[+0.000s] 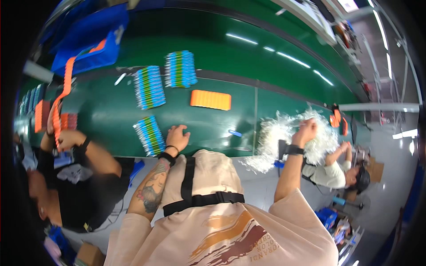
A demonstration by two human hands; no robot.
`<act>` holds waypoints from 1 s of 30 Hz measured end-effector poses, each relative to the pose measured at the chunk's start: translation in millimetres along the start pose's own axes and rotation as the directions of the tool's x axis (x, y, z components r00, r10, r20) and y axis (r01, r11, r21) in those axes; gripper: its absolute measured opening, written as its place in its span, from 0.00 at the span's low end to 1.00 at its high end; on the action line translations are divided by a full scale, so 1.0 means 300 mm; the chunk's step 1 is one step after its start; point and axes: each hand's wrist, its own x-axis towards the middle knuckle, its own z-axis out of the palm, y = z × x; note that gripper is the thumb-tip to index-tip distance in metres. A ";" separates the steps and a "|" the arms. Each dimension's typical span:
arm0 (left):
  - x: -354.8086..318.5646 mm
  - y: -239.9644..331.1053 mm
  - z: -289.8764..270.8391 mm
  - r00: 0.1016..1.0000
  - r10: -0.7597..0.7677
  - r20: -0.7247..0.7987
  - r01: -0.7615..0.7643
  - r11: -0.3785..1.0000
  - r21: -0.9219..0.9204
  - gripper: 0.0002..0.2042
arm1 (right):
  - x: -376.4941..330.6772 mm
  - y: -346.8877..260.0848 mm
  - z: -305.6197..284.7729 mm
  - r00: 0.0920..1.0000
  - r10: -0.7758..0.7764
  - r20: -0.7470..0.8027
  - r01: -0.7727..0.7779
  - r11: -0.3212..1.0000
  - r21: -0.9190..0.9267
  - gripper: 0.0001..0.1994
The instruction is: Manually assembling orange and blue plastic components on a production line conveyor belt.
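Rows of blue-green pens: 1 row [150, 135] lies on the green table [111, 115] just beside the left hand [177, 137], which rests there with fingers curled, holding nothing. The right hand [306, 131] is closed in a heap of white shreds [284, 133]. 2 more pen rows [149, 87] and an orange tray [211, 99] sit beyond; another person's hands [66, 139] hold an orange strip [62, 95]

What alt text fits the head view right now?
The left hand rests on a green table beside a row of blue-green pens, while the right hand reaches into a white plastic heap. An orange tray lies farther back.
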 end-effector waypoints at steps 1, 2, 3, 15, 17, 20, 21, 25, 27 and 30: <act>0.000 -0.008 0.006 1.000 -0.012 0.026 0.012 1.000 -0.005 0.16 | 0.057 -0.083 -0.019 0.990 -0.072 -0.120 0.073 0.997 0.002 0.13; 0.005 0.002 0.007 0.999 -0.021 0.049 0.022 1.000 -0.012 0.16 | 0.116 -0.137 -0.063 0.965 -0.209 -0.160 0.183 0.970 -0.161 0.12; 0.012 0.016 0.010 0.997 -0.020 0.071 0.019 1.000 0.005 0.16 | 0.142 -0.165 -0.095 0.929 -0.320 -0.188 0.275 0.934 -0.230 0.13; -0.004 0.074 -0.024 0.976 0.120 0.181 -0.070 0.963 -0.261 0.23 | -0.162 0.284 -0.164 0.858 0.124 0.498 0.443 0.308 -0.842 0.21; -0.031 0.113 -0.126 0.987 0.083 0.138 -0.020 0.913 -0.408 0.23 | -0.070 0.305 -0.243 0.877 0.167 0.451 0.239 0.664 -0.709 0.19; -0.127 -0.046 -0.240 0.995 -0.053 -0.085 -0.004 0.827 -0.563 0.18 | -0.255 0.172 -0.085 0.845 -0.234 0.482 0.533 0.283 -0.797 0.14; -0.143 -0.065 -0.279 0.978 -0.095 -0.185 -0.026 0.825 -0.565 0.15 | -0.292 0.162 -0.073 0.807 -0.250 0.535 0.588 0.427 -0.688 0.13; -0.214 -0.334 -0.327 0.869 -0.358 -0.340 0.177 0.869 -0.462 0.18 | -0.650 0.144 0.175 0.604 0.291 0.742 0.055 0.914 -0.403 0.09; -0.232 -0.372 -0.313 0.843 -0.432 -0.321 0.267 0.854 -0.446 0.21 | -0.857 0.023 0.332 0.175 0.408 0.896 -0.161 0.910 -0.383 0.11; -0.251 -0.382 -0.277 0.834 -0.462 -0.301 0.303 0.840 -0.449 0.23 | -1.068 -0.073 0.516 -0.275 0.535 0.799 -0.314 0.735 -0.601 0.15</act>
